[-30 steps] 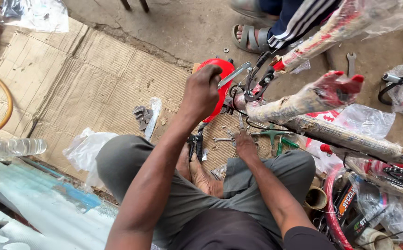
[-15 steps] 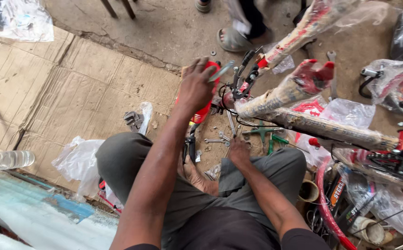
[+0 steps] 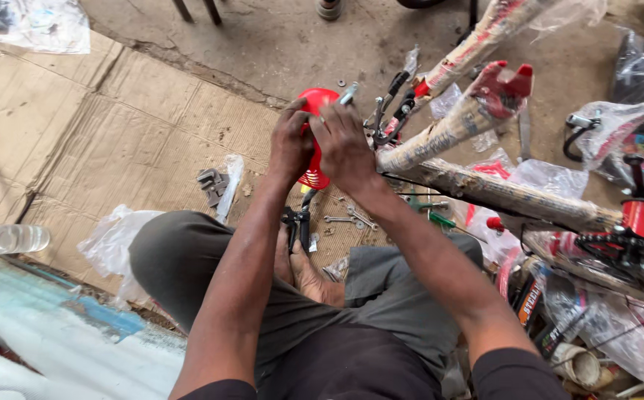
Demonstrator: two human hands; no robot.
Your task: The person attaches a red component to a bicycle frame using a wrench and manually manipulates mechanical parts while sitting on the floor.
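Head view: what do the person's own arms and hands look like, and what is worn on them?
Both arms are bare from the upper arm down, lean and sinewy. Short dark sleeves end near the bottom edge of the picture. The left hand and right hand wear no gloves, and no watch, ring or bracelet shows. The fingers are bare too.

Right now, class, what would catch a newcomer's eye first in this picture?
Two hands, left hand and right hand, meet at centre over a red part. To their right lies a paper-wrapped bicycle frame. Spanners lie on the cardboard below the hands.
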